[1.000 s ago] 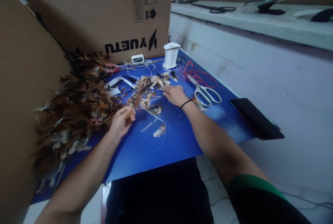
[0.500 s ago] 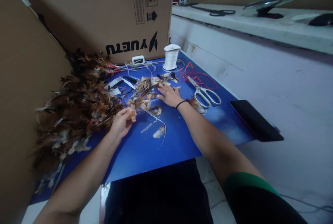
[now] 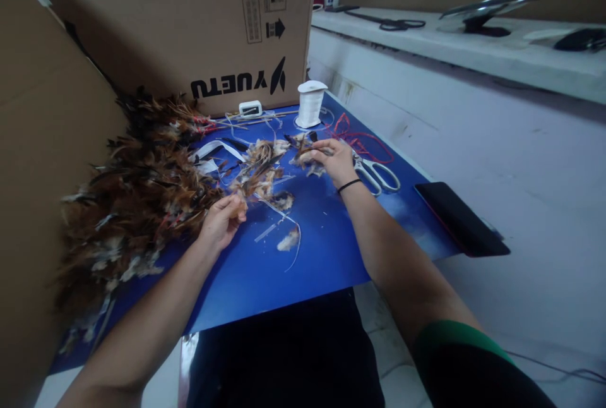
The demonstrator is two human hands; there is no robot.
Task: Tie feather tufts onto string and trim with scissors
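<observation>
My left hand (image 3: 226, 218) is closed on the near end of a brown feather piece, just right of the big heap of brown feathers (image 3: 146, 187). My right hand (image 3: 334, 158) pinches a small tuft of feathers (image 3: 307, 154) with thumb and fingers, beside the silver scissors (image 3: 376, 174). Between the hands, loose brown and cream feathers (image 3: 262, 152) lie on the blue table (image 3: 265, 282). Nearer me are a pale fluffy feather (image 3: 288, 239) and a thin white strip (image 3: 299, 247).
A white spool (image 3: 311, 105) stands at the back, with red string (image 3: 367, 143) to its right. A black phone (image 3: 459, 218) lies at the right edge. Cardboard (image 3: 165, 23) walls the back and left. Thin sticks (image 3: 265, 119) and a small white case (image 3: 250, 108) lie before it.
My right hand has moved right from the middle feathers, going from spread fingers to a pinch on a tuft. My left hand has stayed almost still. The scissors are now partly hidden.
</observation>
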